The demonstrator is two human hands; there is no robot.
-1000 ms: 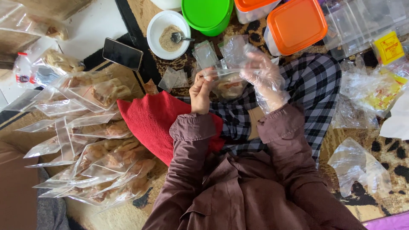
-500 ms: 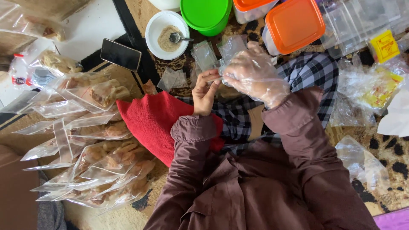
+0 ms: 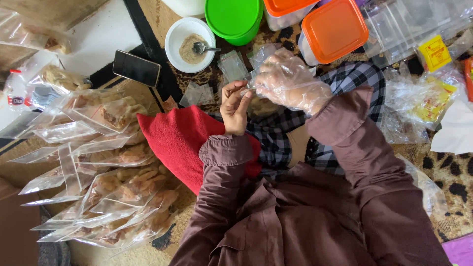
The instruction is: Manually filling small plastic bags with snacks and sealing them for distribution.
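Seated on a patterned rug, a person in a maroon shirt works over a checked lap. The bare left hand [image 3: 234, 109] and the right hand [image 3: 290, 84] — the right wrapped in a loose clear plastic glove — meet at the top edge of a small clear bag [image 3: 260, 102], each pinching it between fingertips; the bag hangs between them just above the lap, its contents mostly hidden behind the gloved hand. A red cloth [image 3: 182, 139] lies beside the left forearm. Further left, a pile of filled clear bags [image 3: 111, 182] covers the floor. Ahead stand a white bowl [image 3: 174, 47] of brown powder with a spoon [image 3: 201, 48], a green lid [image 3: 232, 17], an orange-lidded container [image 3: 335, 29] and a dark phone [image 3: 136, 68].
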